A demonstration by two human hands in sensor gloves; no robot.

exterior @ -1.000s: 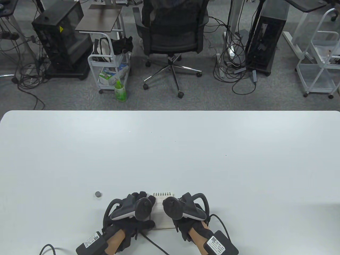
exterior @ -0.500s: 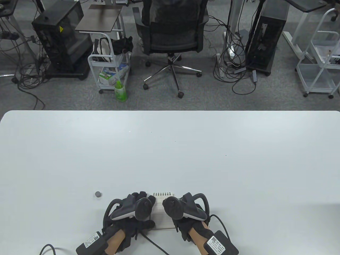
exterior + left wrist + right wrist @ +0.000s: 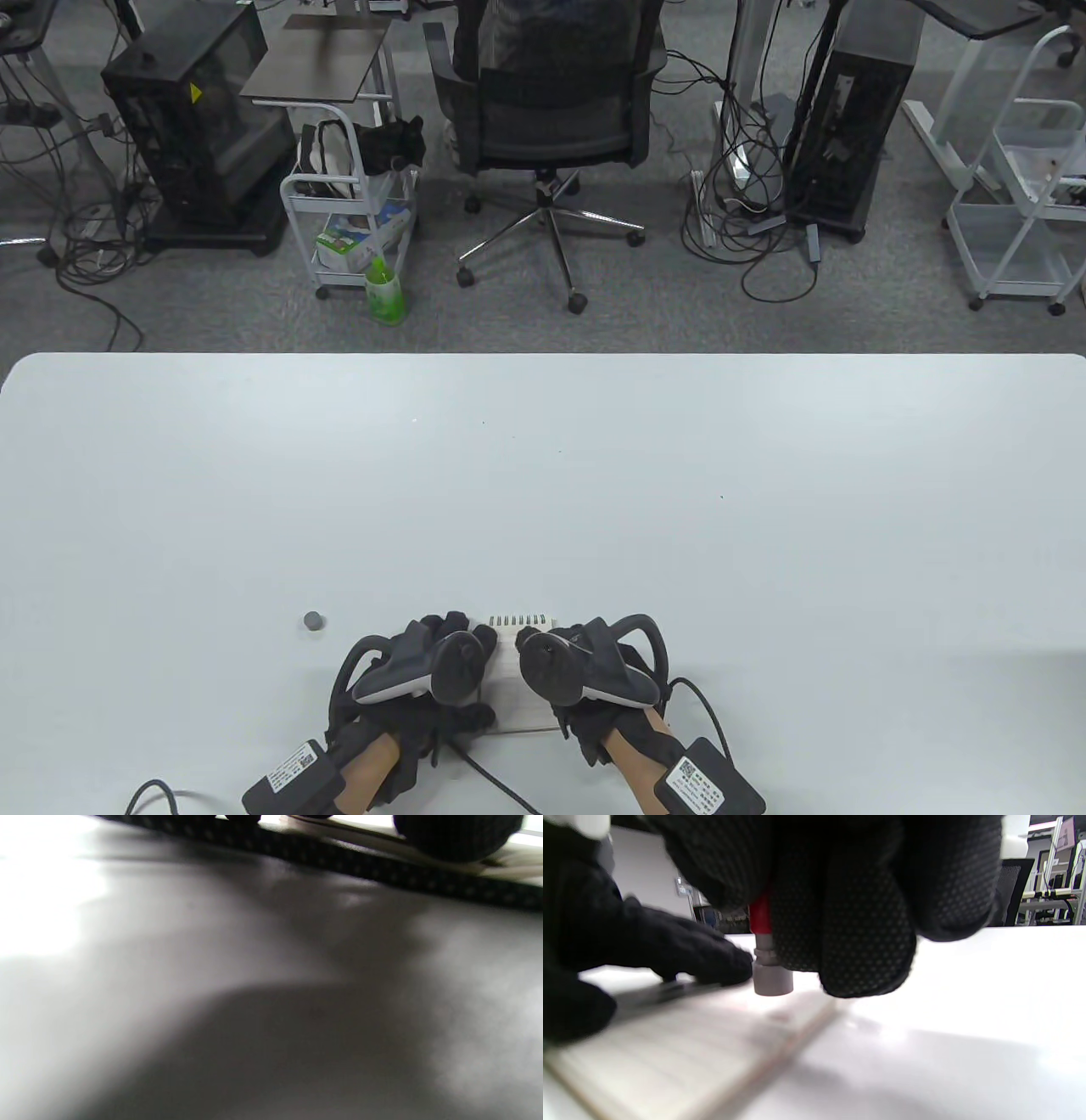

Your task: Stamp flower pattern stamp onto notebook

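Note:
A small spiral notebook (image 3: 519,679) lies open near the table's front edge, with its lined page showing in the right wrist view (image 3: 670,1052). My right hand (image 3: 556,658) grips a stamp with a red body and a grey round base (image 3: 772,978), held upright with the base down on the page. My left hand (image 3: 471,649) rests on the notebook's left side, fingers (image 3: 683,946) flat on the page beside the stamp. The left wrist view is blurred and shows only a fingertip (image 3: 458,836) on the notebook's edge.
A small grey round cap (image 3: 314,621) lies on the white table (image 3: 543,475) to the left of my left hand. Cables run from both wrists off the front edge. An office chair (image 3: 551,102) and carts stand beyond the far edge.
My right hand has shifted slightly left over the notebook. My left hand and the notebook have not moved.

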